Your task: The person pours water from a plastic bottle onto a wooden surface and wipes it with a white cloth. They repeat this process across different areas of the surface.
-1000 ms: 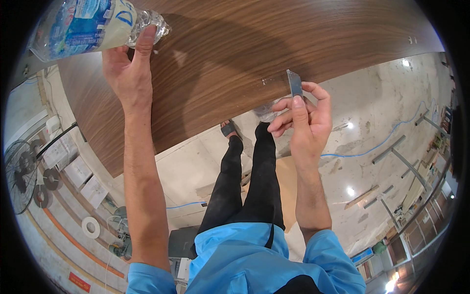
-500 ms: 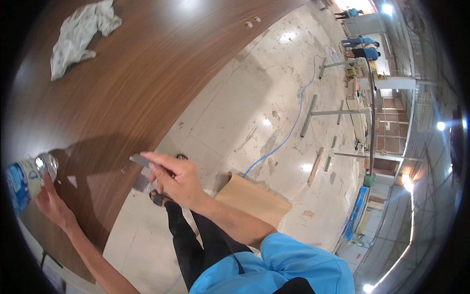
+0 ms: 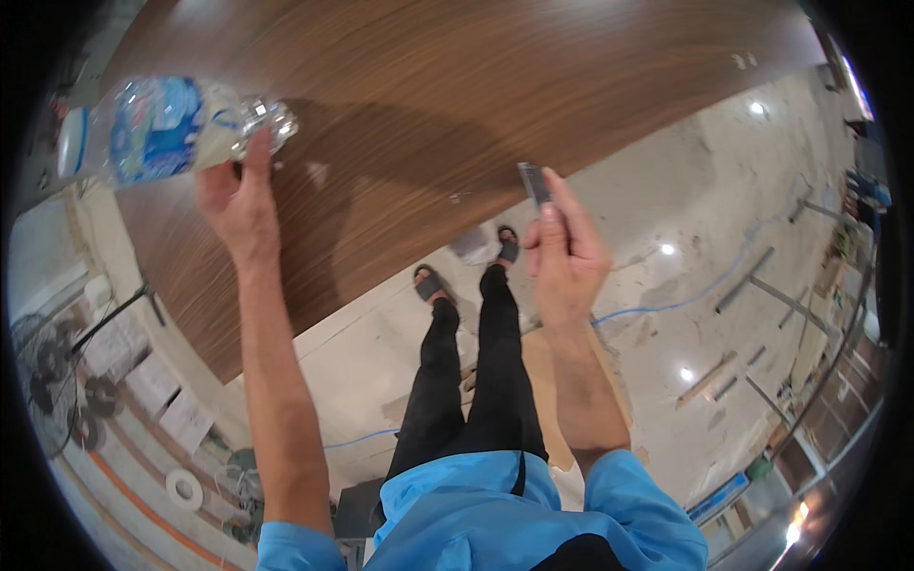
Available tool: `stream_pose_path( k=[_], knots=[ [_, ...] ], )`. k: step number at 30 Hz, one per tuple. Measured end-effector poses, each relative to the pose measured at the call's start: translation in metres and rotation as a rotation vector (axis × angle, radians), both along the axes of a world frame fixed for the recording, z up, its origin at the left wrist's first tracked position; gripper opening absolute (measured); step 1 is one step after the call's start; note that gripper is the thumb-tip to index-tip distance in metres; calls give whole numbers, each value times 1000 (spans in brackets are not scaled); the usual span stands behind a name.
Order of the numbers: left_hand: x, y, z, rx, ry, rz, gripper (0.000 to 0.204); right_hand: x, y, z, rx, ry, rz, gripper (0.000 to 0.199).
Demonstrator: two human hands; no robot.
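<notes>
A clear plastic bottle [image 3: 157,133] with a blue and pale label lies sideways over the left part of a brown wood-grain board [image 3: 400,86]. Its white cap [image 3: 72,143] points left. My left hand [image 3: 243,211] grips it near the clear ridged end, the thumb up along its side. Over the board's near edge, my right hand [image 3: 571,262] is closed around a small flat dark tool [image 3: 535,184], whose metal-looking tip sticks out past the fingers. Whether that is a scraper or a blade, I cannot tell. Small whitish bits [image 3: 461,197] lie on the board between the hands.
My sandalled feet [image 3: 430,284] stand on the pale floor beside the board's edge. A blue hose [image 3: 657,307] runs across the floor at right, near grey metal stands [image 3: 745,279]. At lower left are a fan [image 3: 48,371] and a white roll [image 3: 184,489].
The view has turned, so the bottle shows whole and the white cloth has left the picture. Both hands keep their hold on the bottle and the dark tool.
</notes>
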State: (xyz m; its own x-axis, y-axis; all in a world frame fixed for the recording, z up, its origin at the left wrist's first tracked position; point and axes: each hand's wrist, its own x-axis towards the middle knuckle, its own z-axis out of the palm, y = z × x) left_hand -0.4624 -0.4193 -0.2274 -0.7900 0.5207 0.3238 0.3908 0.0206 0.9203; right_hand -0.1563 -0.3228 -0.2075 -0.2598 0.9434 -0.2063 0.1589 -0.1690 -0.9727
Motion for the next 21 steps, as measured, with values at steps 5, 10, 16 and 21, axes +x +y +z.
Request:
stream_pose_path(
  k=[5,10,16,21],
  knots=[
    [6,11,20,18,-33,-36,45,-7,-5,-5,423,-128,131,46],
    [7,10,18,24,4,-28,47,-6,-16,0,625,-288,296,53],
    [7,12,18,36,-27,-35,47,-6,-14,-6,655,-292,283,49],
    [8,12,20,-1,-30,-21,49,-7,-16,-8,688,-136,424,58]
  ],
)
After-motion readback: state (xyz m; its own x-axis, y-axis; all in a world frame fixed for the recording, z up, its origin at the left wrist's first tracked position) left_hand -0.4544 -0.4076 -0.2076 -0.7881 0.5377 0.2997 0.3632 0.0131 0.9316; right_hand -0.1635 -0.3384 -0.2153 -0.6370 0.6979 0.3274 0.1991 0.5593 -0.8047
